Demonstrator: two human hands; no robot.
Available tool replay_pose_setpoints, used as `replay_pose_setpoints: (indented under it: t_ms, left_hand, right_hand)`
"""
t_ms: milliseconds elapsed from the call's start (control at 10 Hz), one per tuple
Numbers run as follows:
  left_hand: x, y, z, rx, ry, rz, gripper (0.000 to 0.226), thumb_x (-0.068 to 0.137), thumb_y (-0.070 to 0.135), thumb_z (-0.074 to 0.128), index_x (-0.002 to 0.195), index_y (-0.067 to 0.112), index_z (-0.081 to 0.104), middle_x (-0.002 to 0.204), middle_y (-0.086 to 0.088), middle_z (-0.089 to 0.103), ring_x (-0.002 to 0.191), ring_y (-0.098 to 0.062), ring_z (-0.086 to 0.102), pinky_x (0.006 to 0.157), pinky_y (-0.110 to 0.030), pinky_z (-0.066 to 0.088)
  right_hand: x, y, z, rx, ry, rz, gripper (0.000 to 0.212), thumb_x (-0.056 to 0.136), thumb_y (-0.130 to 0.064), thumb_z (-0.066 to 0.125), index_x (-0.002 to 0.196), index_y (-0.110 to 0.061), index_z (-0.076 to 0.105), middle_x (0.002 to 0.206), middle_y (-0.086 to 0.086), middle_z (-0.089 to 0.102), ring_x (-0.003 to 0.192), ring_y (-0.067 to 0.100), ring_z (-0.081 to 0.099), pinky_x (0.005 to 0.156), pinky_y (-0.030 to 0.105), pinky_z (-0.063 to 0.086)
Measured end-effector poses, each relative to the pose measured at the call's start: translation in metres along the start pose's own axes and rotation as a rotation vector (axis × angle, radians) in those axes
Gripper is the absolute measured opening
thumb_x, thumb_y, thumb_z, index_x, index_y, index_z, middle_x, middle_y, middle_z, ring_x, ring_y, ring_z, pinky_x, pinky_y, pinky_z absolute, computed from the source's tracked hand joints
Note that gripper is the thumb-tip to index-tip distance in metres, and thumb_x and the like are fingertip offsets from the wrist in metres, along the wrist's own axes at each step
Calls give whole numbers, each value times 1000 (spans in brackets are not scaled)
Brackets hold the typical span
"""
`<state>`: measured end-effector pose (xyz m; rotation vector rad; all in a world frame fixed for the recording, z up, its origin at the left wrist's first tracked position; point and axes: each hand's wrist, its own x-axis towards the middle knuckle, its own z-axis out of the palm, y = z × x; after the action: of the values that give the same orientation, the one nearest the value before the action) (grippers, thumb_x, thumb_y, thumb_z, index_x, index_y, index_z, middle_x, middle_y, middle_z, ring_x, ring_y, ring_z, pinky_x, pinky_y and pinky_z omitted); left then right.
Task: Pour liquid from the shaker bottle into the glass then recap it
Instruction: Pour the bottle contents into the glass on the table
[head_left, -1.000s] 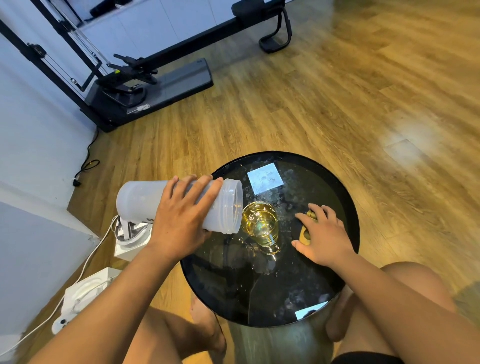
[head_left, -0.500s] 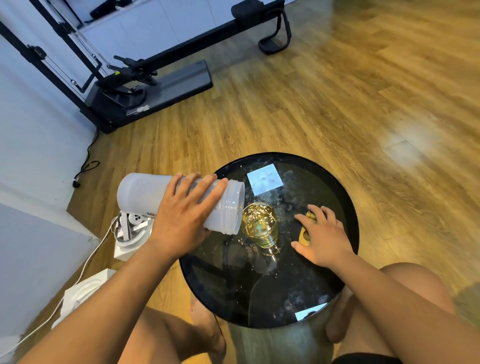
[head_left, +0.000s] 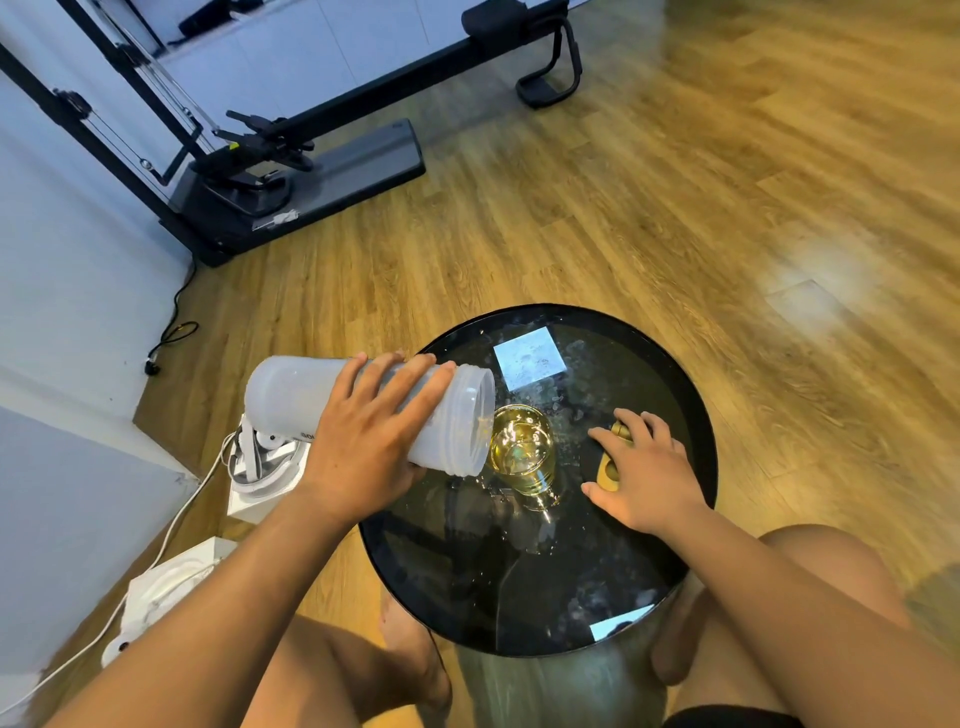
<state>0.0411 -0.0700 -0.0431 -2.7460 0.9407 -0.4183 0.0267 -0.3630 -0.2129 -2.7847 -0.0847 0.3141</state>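
Note:
My left hand grips the translucent white shaker bottle, which lies nearly horizontal with its uncapped mouth over the rim of the glass. The glass stands on the round black table and holds yellow liquid. To the right of the glass, my right hand rests palm down on the yellow cap, covering most of it.
White boxes with a device and cable sit on the wood floor left of the table. A black exercise machine stands at the back left by the wall. My bare knees are under the table's near edge.
The bottle's mouth has dipped slightly lower toward the glass. My right hand has stayed on the cap.

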Motion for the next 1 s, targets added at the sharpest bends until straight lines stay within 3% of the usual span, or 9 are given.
replay_pose_setpoints:
  t_ms: [200,1000]
  left_hand:
    - [0,4,-1,-69,-18,-83,102,58,35,91,146,13,42,140,-13,54,126,-41,50,105,-61,37]
    - [2,5,-1,25,-68,-37,105,59,37,93,146,15,39,141,-15,54,125,-43,49,106,-63,36]
  right_hand:
    - [-1,0,0,-2,2,1,72,82,-68,53,144,-40,29,161,1,13,146,34,6,113,51,26]
    - [1,1,2,-11,7,-1,72,81,-69,52,144,-41,29,161,1,13,145,34,6,113,51,25]
